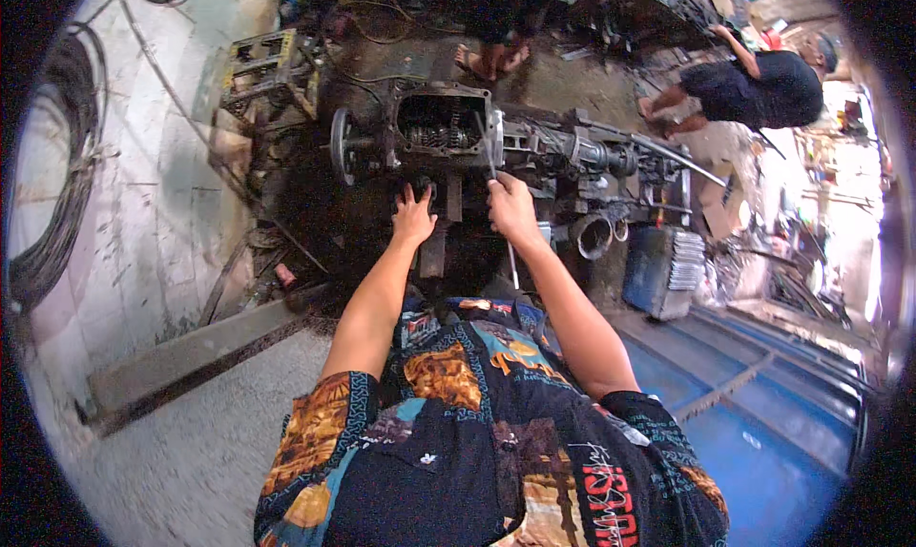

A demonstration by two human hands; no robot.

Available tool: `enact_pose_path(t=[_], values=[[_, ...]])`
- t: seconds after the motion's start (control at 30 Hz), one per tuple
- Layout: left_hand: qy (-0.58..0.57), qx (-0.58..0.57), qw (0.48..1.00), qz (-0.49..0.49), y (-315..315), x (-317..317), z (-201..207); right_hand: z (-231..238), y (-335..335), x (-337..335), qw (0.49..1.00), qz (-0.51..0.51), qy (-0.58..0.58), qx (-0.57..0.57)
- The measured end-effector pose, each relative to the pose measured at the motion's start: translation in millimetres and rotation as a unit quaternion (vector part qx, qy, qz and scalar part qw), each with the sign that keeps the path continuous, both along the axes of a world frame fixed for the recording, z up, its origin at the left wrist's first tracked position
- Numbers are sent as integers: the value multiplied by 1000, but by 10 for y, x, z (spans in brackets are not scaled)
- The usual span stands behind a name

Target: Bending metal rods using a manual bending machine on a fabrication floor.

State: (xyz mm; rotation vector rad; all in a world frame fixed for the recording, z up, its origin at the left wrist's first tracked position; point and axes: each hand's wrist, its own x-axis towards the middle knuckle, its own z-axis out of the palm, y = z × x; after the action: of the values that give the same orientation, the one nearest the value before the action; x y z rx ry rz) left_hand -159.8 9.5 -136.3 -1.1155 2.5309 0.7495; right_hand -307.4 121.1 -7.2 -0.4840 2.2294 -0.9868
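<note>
In front of me stands a greasy gearbox housing, its top open and a row of gears showing inside. A round wheel-like flange sticks out at its left end. My right hand is closed around a long thin metal bar. The bar's upper part leans against or over the housing's right side; I cannot tell which. Fingers spread, my left hand reaches to the near side of the housing, by a dark round part. Whether it presses on that part is unclear.
Shafts and machine parts extend right from the housing. A ribbed blue-grey metal block stands at right, near blue metal panels. A yellowish metal frame sits far left. One person is at far right; another's bare feet show beyond.
</note>
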Motion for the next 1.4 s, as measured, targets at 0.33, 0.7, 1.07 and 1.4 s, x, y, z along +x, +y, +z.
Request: enact_pose_path(t=[0.33, 0.7, 1.07, 1.4], values=[[143, 64, 986, -54, -503, 443, 288, 265, -460, 500, 996, -81, 20, 33], [179, -164, 968, 69, -1700, 633, 1383, 343, -804, 800, 995, -93, -35, 25], [42, -39, 992, 113, -2000, 489, 931, 188, -805, 721, 994, -101, 1, 49], [-46, 2, 980, 196, -2040, 232, 938, -447, -848, 144, 975, -143, -168, -34]])
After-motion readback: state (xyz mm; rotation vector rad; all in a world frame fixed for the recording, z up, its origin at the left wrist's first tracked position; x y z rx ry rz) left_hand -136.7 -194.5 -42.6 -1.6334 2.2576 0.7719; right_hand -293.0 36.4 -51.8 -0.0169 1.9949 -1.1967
